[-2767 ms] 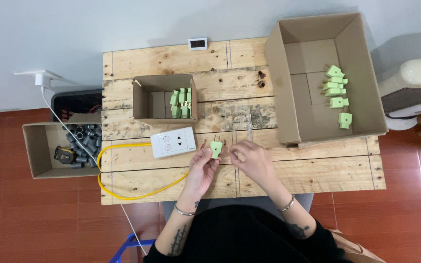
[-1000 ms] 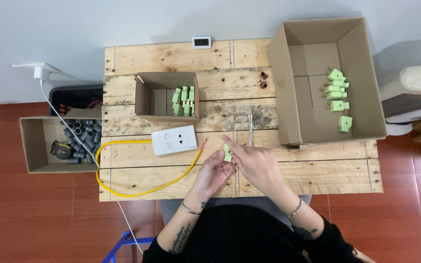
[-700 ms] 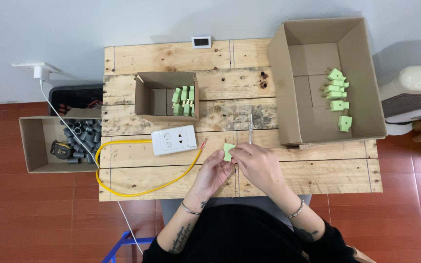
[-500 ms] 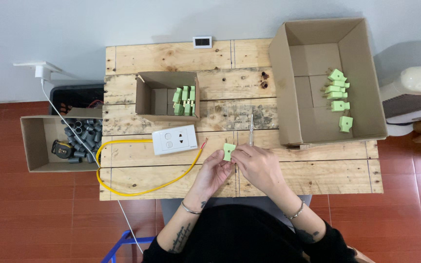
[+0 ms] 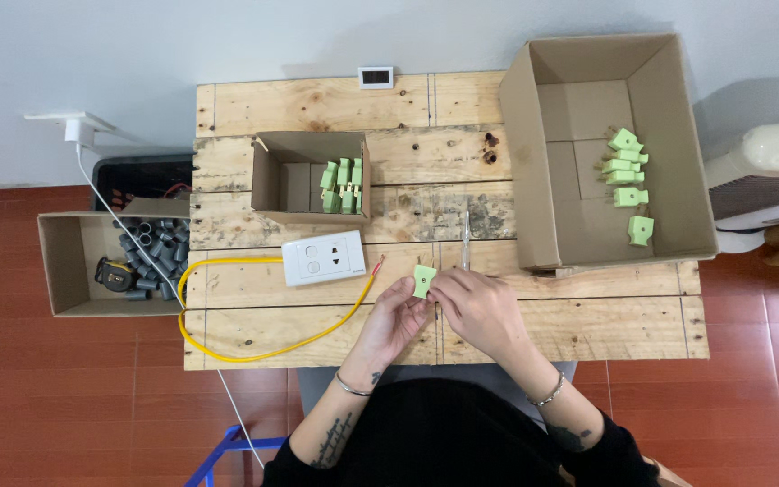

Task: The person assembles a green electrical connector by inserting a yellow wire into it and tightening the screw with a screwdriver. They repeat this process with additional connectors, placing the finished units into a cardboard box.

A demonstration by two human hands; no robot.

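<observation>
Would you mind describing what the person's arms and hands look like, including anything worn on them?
Both hands are bare, no gloves. The left hand has a thin metal bangle at the wrist, a small dark tattoo beside it, and a longer script-like tattoo along the forearm. The right hand has a thin chain bracelet and a dark forearm tattoo. Black sleeves are pushed up near the elbows.

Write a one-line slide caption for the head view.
Both hands, left hand and right hand, hold a small green plug part over a wooden pallet table, beside a white socket plate.
</observation>
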